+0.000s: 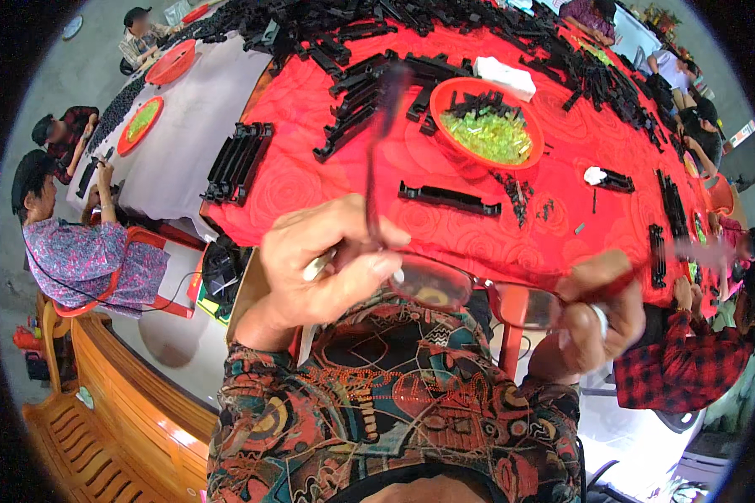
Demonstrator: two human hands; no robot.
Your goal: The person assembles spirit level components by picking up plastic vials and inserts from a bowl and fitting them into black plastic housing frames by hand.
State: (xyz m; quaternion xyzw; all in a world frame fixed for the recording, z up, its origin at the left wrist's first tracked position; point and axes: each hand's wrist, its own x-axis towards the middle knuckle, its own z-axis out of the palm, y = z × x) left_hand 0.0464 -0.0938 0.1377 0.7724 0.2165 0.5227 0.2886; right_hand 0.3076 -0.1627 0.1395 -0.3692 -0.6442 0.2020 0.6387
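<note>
A pair of eyeglasses (433, 290) with dark frames is held up in front of my chest, above the near edge of the table. My left hand (323, 268) pinches it beside the left lens, thumb and fingers closed; a ring shows on one finger. At the other end, my right hand (602, 312) grips the frame near the right lens, its fingers curled. Both temples stick outward, blurred. Beyond the glasses, a long black plastic part (450, 199) lies alone on the red tablecloth (310, 180).
An orange-red bowl (538, 154) holds yellow-green pieces and small black ones. Behind it rests a white block (505, 78). Stacked black parts (237, 163) lie at left, and more heap along the back. Several people sit around, one in a patterned top (84, 260) at left.
</note>
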